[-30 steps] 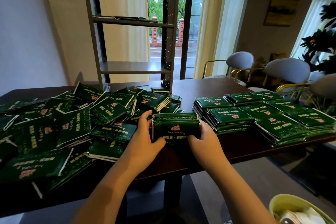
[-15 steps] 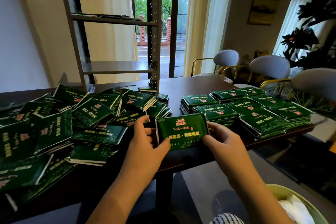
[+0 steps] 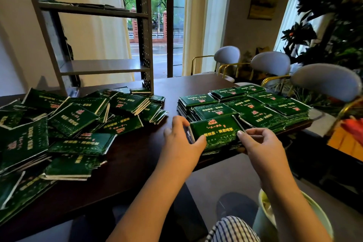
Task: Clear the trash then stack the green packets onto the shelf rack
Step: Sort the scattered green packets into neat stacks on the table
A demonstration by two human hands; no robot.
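Observation:
Both hands hold a small bundle of green packets [image 3: 216,133] at the near edge of the dark table [image 3: 137,163]. My left hand [image 3: 180,143] grips its left end and my right hand [image 3: 257,143] grips its right end. The bundle lies face up, just in front of the neat stacks of green packets [image 3: 245,104] on the right. A loose heap of green packets [image 3: 68,124] covers the left half of the table. The grey shelf rack [image 3: 102,67] stands at the back of the table, with a few flat packets on its upper shelf [image 3: 88,6].
A pale green trash bin [image 3: 312,220] holding white paper stands on the floor at lower right. Padded chairs [image 3: 271,63] line the table's right side. A leafy plant [image 3: 337,25] fills the upper right corner. A glass door lies behind the rack.
The bundle has moved from the middle of the table's near edge to the right, up against the neat stacks, and tipped from upright to face up. The view shifted right.

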